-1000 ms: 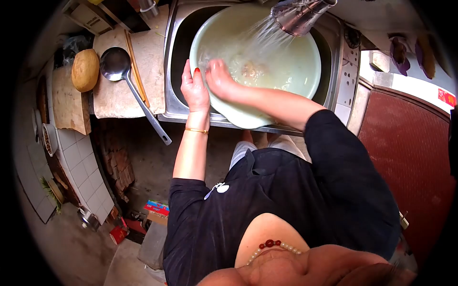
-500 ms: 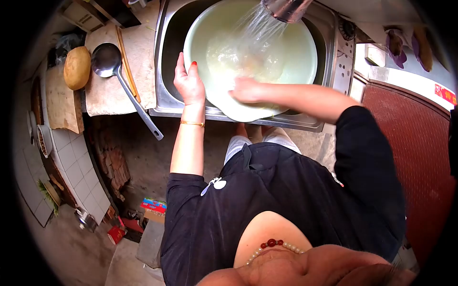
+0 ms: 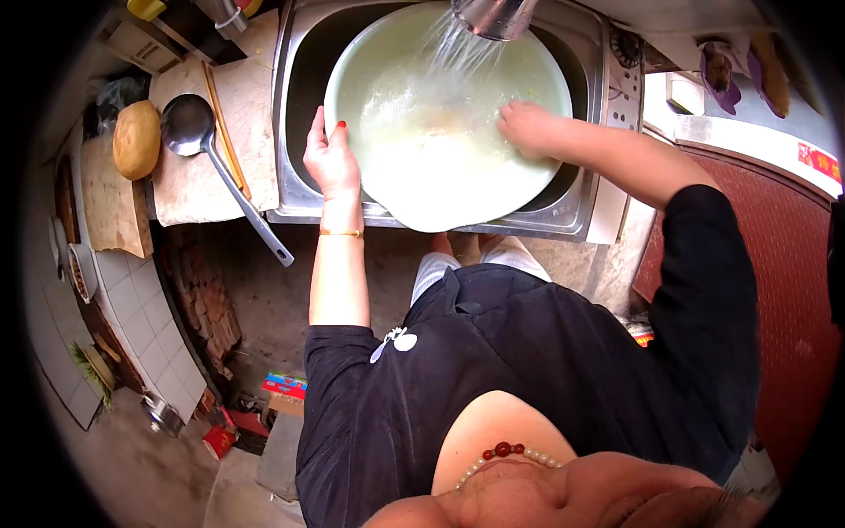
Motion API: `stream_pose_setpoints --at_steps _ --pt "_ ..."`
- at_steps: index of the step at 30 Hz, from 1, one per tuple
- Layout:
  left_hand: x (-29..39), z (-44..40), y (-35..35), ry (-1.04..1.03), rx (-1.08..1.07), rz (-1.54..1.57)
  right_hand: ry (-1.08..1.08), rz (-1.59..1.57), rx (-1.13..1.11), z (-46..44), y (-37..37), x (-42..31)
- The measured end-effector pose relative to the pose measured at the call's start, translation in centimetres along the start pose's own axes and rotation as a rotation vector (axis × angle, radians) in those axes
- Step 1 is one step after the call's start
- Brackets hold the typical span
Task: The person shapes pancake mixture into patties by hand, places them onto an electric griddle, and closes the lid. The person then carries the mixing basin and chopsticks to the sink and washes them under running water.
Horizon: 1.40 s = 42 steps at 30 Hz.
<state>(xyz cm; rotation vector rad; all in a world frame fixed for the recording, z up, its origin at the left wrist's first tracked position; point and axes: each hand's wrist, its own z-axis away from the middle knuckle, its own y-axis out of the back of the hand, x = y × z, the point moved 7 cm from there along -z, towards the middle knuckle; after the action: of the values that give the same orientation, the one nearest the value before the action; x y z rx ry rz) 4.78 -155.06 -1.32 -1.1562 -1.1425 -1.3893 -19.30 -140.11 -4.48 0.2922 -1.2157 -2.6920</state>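
Note:
A large pale green basin (image 3: 475, 207) sits tilted in the metal sink (image 3: 290, 114), with water in it. Water sprays down from the tap head (image 3: 495, 19) into the basin. At the left rim, my left hand (image 3: 333, 163) grips the basin, its thumb against the inner side and the other fingers outside. My right hand (image 3: 525, 128) is inside the basin near the right wall. Its fingers are curled and point down toward the water. Whatever they hold, if anything, is hidden.
Left of the sink, a ladle (image 3: 189, 128), a pair of chopsticks (image 3: 227, 132) and a yellowish oblong melon or gourd (image 3: 136, 141) lie on the counter (image 3: 189, 189). The ladle's handle juts past the counter edge. A red-brown panel (image 3: 722, 255) stands at the right.
My right hand has swept from the basin's near left part to its right wall. My left hand stays on the rim. The whole view has shifted slightly.

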Motion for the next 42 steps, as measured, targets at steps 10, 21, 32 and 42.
stream_pose_setpoints --at_steps 10,21,32,42 --pt "0.3 0.6 -0.8 0.001 -0.062 0.002 -0.035 -0.675 0.549 -9.7 3.8 -11.8" --pt "2.8 0.0 -0.9 -0.126 -0.101 -0.23 -0.069 -0.35 0.429 -4.2 9.6 6.5" --pt "3.5 -0.8 -1.6 -0.262 -0.047 -0.357 -0.101 0.213 0.489 -1.4 4.8 6.2" --pt "3.6 -0.5 -1.3 -0.187 0.015 -0.28 -0.059 -0.197 -0.088 0.6 -2.3 -1.3"
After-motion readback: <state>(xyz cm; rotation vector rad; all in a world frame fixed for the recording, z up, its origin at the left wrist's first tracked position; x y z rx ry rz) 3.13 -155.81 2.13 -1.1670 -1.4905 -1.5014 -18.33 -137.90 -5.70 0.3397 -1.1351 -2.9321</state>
